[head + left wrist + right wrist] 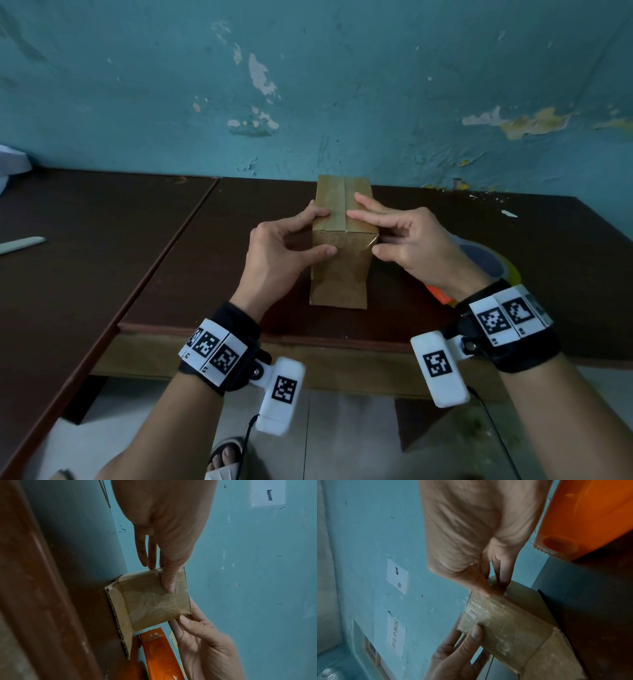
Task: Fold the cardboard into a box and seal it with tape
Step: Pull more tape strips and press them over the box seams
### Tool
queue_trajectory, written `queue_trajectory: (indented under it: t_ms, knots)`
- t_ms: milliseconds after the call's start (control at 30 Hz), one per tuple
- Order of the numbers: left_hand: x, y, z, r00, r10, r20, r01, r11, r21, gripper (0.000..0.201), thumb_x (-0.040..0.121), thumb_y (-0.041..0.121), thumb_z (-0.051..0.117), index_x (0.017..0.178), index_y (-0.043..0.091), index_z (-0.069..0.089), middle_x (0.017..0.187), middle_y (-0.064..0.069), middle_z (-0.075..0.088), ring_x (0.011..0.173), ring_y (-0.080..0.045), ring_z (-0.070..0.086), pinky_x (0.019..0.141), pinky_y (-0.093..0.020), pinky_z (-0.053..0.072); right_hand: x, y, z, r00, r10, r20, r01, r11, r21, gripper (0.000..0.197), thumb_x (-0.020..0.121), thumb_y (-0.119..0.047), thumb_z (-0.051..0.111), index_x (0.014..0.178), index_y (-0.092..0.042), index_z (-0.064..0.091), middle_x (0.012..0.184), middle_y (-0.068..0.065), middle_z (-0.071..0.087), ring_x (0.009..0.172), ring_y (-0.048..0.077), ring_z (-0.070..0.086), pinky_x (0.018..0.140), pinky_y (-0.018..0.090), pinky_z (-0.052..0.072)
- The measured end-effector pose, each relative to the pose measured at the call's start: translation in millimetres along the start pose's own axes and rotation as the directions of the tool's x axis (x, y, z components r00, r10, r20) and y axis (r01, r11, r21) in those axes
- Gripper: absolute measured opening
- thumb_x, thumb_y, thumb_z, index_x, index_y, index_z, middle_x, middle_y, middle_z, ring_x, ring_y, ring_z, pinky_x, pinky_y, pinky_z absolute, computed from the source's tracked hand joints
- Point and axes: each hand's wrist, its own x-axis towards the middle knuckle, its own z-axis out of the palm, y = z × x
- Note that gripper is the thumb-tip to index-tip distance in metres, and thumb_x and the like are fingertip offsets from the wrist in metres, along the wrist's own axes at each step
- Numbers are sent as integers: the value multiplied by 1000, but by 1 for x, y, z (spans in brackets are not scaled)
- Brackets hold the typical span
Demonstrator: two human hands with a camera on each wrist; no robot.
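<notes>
A small brown cardboard box (339, 270) stands on the dark table, its flaps closed and a clear tape strip (337, 202) running along its top and down the near face. My left hand (323, 233) pinches the near left top edge, bent fingers on top, thumb (169, 582) flat on the taped near face (154, 601). My right hand (363, 233) lays its forefinger and middle finger straight on the top, and its thumb touches the near right corner (494, 592). The orange tape dispenser (438, 294) with its roll (493, 263) lies just right of the box, under my right wrist.
A white-handled blade (20, 245) lies at the far left, with something white (13, 161) behind it. A seam (185, 233) splits the two tabletops. The peeling teal wall stands close behind the box. The table's front edge (308, 337) is near my wrists.
</notes>
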Motion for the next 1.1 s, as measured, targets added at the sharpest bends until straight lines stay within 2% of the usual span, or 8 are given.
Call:
queue_trajectory:
  t_ms: [333,467,600,700,867,967,1033,1100]
  knots:
    - [0,-2,1,1000,4,-5,-4,1000,-2,58,77,16,91,131,23,72,147,1,61,132,2,57,106,-34,56,2,4,5,998,-28,-60,25,999,-39,55,86,-7,81,132,-32,67,157,-15,47,148,1,38,114,40,48]
    - [1,-3,1,1000,7,-4,-7,1000,-4,59,76,17,92,131,25,73,148,0,61,133,-2,58,106,-36,56,3,5,5,997,-36,-63,33,999,-37,54,85,-11,83,132,-30,67,156,-14,49,147,2,40,113,42,48]
    - [0,-2,1,1000,23,1,-23,1000,4,62,72,25,93,130,27,72,147,-1,61,134,-2,57,108,-36,54,2,2,3,999,-19,-50,16,999,-50,56,82,-19,86,134,-28,67,156,-14,48,148,3,39,113,42,49]
    - [0,0,2,1000,31,-2,-31,999,18,65,67,30,94,128,32,71,146,-2,62,134,1,56,108,-31,53,2,3,4,997,-35,-65,33,999,-25,50,85,-19,83,131,-29,69,155,-13,51,147,5,41,113,42,48]
    - [0,1,7,998,38,-44,-38,999,3,57,72,29,90,127,29,71,143,-5,64,134,3,55,108,-29,53,5,5,8,993,-50,-110,41,996,-76,47,86,-20,81,130,-28,69,152,-13,53,144,-1,43,122,37,38]
    - [0,0,8,998,42,-48,-41,999,21,58,73,22,92,127,26,72,143,-6,64,129,5,58,100,-19,55,3,5,7,994,-53,-99,45,995,-87,52,82,-27,84,131,-29,69,153,-16,52,144,-1,42,119,41,42]
    - [0,0,7,998,39,-46,-37,999,28,66,67,27,93,129,23,73,144,-5,64,127,6,58,98,-19,56,2,4,6,995,-37,-94,27,994,-105,60,76,-32,87,132,-29,68,153,-16,51,145,0,41,116,41,46]
    - [0,1,7,998,37,-58,-36,999,23,70,63,34,92,129,21,73,143,-6,65,126,8,58,99,-21,56,3,5,7,994,-38,-100,29,996,-88,58,76,-29,88,131,-29,69,153,-15,52,145,1,43,115,42,47]
